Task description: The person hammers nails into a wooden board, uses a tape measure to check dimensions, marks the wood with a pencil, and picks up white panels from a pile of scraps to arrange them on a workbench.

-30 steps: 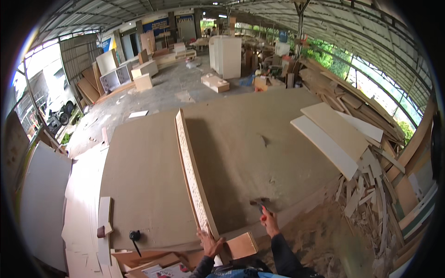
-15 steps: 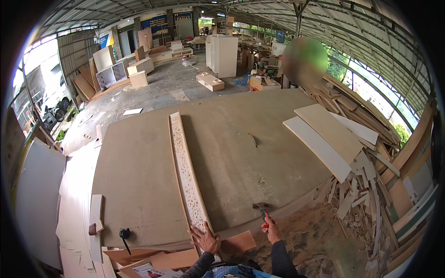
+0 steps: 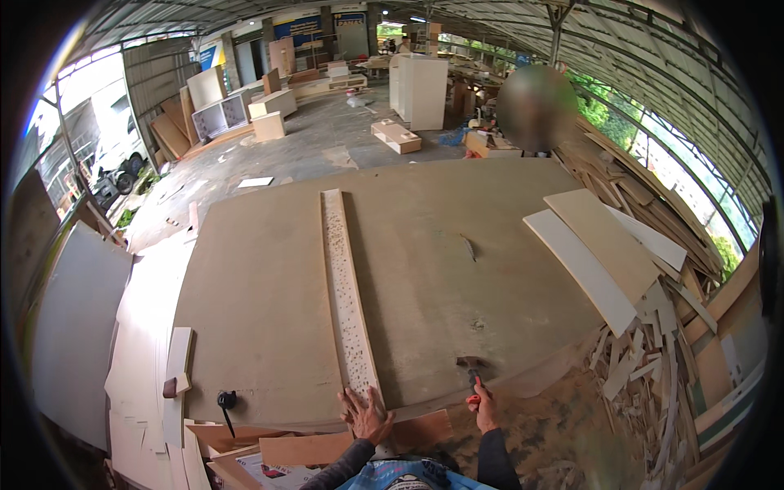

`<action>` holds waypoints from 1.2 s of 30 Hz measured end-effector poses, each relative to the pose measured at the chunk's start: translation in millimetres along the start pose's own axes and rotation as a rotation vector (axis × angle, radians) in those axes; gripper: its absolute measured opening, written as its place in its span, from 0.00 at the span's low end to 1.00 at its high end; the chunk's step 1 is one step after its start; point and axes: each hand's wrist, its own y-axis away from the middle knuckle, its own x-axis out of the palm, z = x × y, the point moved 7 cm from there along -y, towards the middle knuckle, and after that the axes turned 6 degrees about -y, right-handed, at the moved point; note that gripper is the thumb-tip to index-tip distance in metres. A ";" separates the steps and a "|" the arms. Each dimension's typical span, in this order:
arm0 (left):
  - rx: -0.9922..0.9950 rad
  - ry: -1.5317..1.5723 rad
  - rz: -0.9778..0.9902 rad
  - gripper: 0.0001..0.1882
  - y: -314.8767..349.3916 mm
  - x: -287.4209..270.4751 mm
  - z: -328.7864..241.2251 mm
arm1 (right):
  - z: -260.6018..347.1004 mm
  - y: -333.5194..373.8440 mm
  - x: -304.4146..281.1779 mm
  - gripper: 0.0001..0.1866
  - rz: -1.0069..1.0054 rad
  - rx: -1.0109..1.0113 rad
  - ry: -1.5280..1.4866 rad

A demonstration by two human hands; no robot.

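A long narrow panel [image 3: 346,302], speckled white with raised wooden edge strips, lies lengthwise away from me on a broad brown worktop [image 3: 261,294]. Flat on its near end rests my left hand [image 3: 367,418], fingers spread. To its right, my right hand [image 3: 486,408] is wrapped round the red-and-dark handle of a claw hammer [image 3: 472,366]. The hammer's head is at the worktop's near edge, but I cannot tell whether it touches. Farther up the worktop lies a thin pencil-like tool [image 3: 468,247].
A black tape measure [image 3: 227,399] sits at the near left corner. Loose boards [image 3: 580,269] overlap the worktop's right side, beside a heap of wood offcuts [image 3: 641,351]. Beyond stand a white cabinet [image 3: 418,91] and a low wooden box [image 3: 396,136]. One person [image 3: 535,110] is at the far right.
The whole scene has shifted rightward in the picture as my head turned slightly left. My left hand remains on the panel's end, and the hammer stays in my right hand.
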 end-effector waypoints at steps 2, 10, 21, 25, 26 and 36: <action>0.022 0.026 -0.042 0.49 -4.3 -1.5 0.6 | -1.4 -3.9 1.3 0.10 -0.003 -0.006 0.017; -0.011 0.047 -0.021 0.47 -20.9 -25.1 -0.8 | -8.3 -15.4 1.9 0.12 -0.058 -0.041 0.135; 0.528 0.628 -0.607 0.50 -132.4 -405.6 -100.8 | -23.4 -21.8 34.8 0.16 -0.088 0.050 0.196; 0.553 0.671 -0.551 0.45 -144.5 -421.5 -127.2 | -18.7 -13.3 27.3 0.16 -0.131 0.015 0.138; 0.532 0.659 -0.514 0.43 -150.2 -404.3 -121.3 | -17.4 -12.4 31.9 0.16 -0.128 0.002 0.104; -0.142 0.233 -0.181 0.51 -89.1 -46.1 29.3 | -29.1 -18.8 19.9 0.13 -0.171 -0.011 0.185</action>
